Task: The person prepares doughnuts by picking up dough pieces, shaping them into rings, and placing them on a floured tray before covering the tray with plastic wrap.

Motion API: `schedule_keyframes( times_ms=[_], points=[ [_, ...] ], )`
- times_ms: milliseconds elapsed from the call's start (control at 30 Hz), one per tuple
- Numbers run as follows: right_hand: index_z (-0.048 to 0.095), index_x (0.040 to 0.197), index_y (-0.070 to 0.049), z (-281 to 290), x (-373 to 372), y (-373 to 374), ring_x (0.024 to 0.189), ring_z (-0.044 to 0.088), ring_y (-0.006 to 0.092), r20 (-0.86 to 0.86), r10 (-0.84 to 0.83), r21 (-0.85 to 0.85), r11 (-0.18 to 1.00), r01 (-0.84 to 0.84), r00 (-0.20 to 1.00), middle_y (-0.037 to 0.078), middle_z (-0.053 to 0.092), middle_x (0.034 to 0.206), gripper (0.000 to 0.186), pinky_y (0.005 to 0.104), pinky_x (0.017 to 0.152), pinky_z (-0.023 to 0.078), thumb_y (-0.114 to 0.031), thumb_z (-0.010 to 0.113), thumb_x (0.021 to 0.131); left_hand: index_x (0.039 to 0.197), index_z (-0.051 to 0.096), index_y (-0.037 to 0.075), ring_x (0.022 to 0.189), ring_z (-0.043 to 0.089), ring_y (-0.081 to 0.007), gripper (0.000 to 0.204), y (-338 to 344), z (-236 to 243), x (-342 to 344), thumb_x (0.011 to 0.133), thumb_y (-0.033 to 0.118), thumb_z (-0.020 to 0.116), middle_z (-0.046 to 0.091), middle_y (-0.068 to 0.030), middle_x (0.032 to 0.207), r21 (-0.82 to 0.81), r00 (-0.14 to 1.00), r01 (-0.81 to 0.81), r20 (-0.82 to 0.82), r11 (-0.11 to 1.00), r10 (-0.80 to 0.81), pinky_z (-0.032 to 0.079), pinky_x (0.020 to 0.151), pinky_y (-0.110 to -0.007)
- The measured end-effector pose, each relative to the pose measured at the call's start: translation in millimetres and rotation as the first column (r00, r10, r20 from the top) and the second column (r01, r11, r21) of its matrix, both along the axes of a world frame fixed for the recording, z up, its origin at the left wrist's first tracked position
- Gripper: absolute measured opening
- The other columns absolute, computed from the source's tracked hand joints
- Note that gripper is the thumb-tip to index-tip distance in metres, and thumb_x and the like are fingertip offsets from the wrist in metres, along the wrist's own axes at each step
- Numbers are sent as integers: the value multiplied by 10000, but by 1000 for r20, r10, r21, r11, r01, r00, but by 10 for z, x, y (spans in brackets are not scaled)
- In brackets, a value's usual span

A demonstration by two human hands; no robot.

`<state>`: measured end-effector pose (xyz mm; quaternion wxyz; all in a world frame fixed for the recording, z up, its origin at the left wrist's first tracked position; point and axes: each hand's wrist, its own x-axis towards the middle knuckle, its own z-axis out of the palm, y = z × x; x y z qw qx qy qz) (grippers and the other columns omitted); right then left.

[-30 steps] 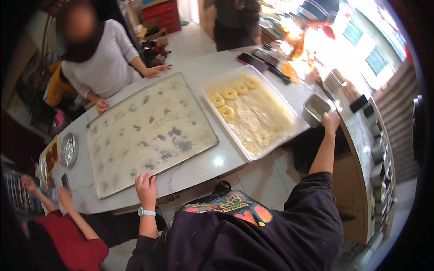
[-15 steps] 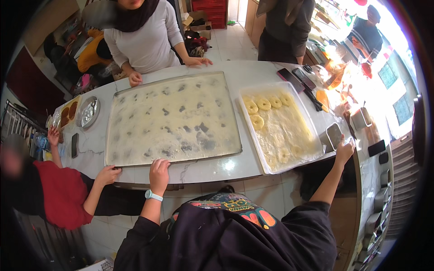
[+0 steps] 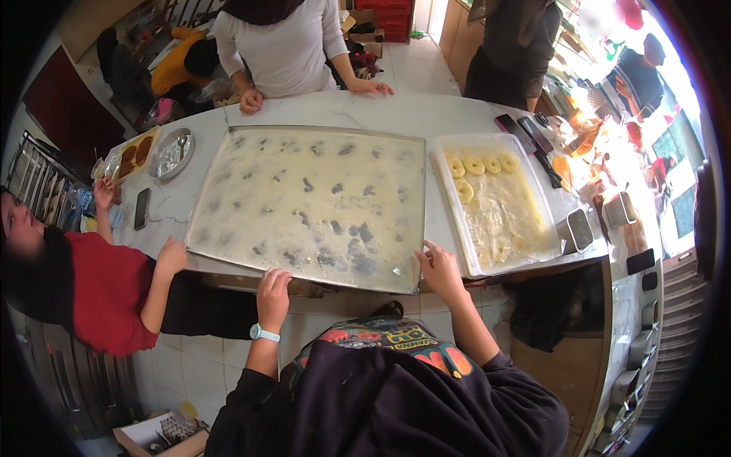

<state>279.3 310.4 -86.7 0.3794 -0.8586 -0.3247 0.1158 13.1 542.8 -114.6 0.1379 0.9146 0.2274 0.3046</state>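
Note:
A large baking tray (image 3: 308,199), greasy and dusted pale with dark bare patches, lies turned at an angle on the marble table, its near right corner over the front edge. My left hand (image 3: 273,294), with a pale blue watch at the wrist, closes its fingertips over the near rim. At the right rim, close to that corner, my right hand (image 3: 441,270) pinches the edge between thumb and fingers. To the right sits a white plastic tub (image 3: 495,228) with several dough rings (image 3: 474,165) at its far end. A metal loaf tin (image 3: 576,231) stands beside the tub.
At left are a phone (image 3: 142,208), a round foil-lined pan (image 3: 172,154) and a box of brown food (image 3: 137,156). Phones (image 3: 535,134) and another tin (image 3: 618,208) lie at right. A co-worker in red (image 3: 114,289) and one in white (image 3: 282,53) stand close by.
My right hand has left the loaf tin and come to the baking tray's right rim. The tray has swung clockwise, its near right corner closer to me. The red-sleeved co-worker's hand has come off it.

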Motion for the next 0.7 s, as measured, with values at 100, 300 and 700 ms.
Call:
schedule_keyframes(
  times_ms=[100, 300, 700],
  points=[
    [542, 1081, 90, -65, -160, 16, 644, 607, 290, 41, 18, 27, 999, -19, 999, 185, 615, 708, 349, 360, 649, 477, -85, 565, 780, 845, 580, 5, 912, 536, -317, 69, -7, -64, -179, 778, 20, 580, 571, -128, 888, 20, 999, -32, 22, 999, 32, 435, 813, -386],
    [489, 1156, 87, -35, -499, -121, 583, 607, 170, -286, -17, -16, 1000, 13, 958, 116, 615, 672, 430, 280, 570, 482, -58, 588, 763, 955, 600, 23, 1031, 507, -341, 129, -187, -145, -464, 837, 51, 556, 555, -141, 1045, -20, 967, -180, 178, 983, 181, 412, 884, -416],
    [585, 899, 22, -71, -950, -300, 567, 608, 192, -344, 301, -35, 943, -332, 890, 123, 609, 622, 259, 294, 559, 466, -210, 627, 791, 1246, 313, -27, 1015, 510, -192, 530, -1149, -566, -347, 919, 356, 478, 481, -147, 1144, -937, 872, 236, 321, 257, 369, 435, 858, -308]
  ],
)
